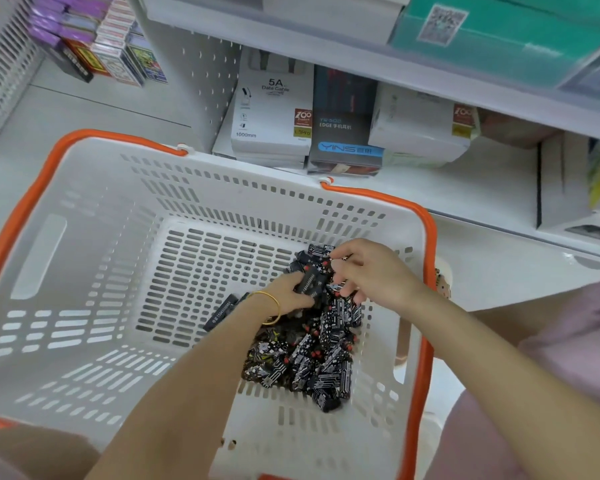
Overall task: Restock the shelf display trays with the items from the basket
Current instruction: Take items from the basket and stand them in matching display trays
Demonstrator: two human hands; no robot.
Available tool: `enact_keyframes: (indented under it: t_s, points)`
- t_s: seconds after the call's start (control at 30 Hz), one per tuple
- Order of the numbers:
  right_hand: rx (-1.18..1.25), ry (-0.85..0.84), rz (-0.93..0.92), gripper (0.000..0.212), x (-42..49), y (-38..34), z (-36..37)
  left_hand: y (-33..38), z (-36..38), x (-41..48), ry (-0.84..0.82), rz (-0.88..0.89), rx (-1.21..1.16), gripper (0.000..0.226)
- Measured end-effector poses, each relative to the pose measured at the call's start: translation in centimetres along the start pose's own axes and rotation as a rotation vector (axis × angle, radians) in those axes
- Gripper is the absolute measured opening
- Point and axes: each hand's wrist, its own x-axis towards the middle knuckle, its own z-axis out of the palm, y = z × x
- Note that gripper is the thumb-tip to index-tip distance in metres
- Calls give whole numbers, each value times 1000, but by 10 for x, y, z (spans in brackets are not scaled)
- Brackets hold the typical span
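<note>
A white slotted basket (pixel 94 237) with orange handles fills most of the head view. In its right half lies a heap of small black packs (pixel 312 358) printed with white patterns and red dots. My left hand (pixel 288 294), with a gold bangle on the wrist, grips a bunch of these packs (pixel 310 284) at the top of the heap. My right hand (pixel 364 271) is just to the right of it, its curled fingers pinching packs (pixel 319 251) at the same bunch. One black pack (pixel 220 313) lies apart to the left of my left wrist.
Behind the basket a white shelf (pixel 447 188) carries boxed data cables (pixel 272 109) and a dark earphone box (pixel 345 126). A teal box (pixel 492 26) sits on the shelf above. Card packs (pixel 94 39) are stacked at the far left beside a white slotted tray (pixel 4 74).
</note>
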Motion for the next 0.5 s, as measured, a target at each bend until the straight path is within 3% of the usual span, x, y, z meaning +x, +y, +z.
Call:
enact_keyframes:
  t_s: [0.27, 0.5]
  points:
    - [71, 101, -35, 16, -16, -22, -22, 70, -45, -68, -51, 23, -683, 16]
    - [460, 135, -159, 16, -64, -54, -43, 155, -57, -141, -58, 221, -607, 12]
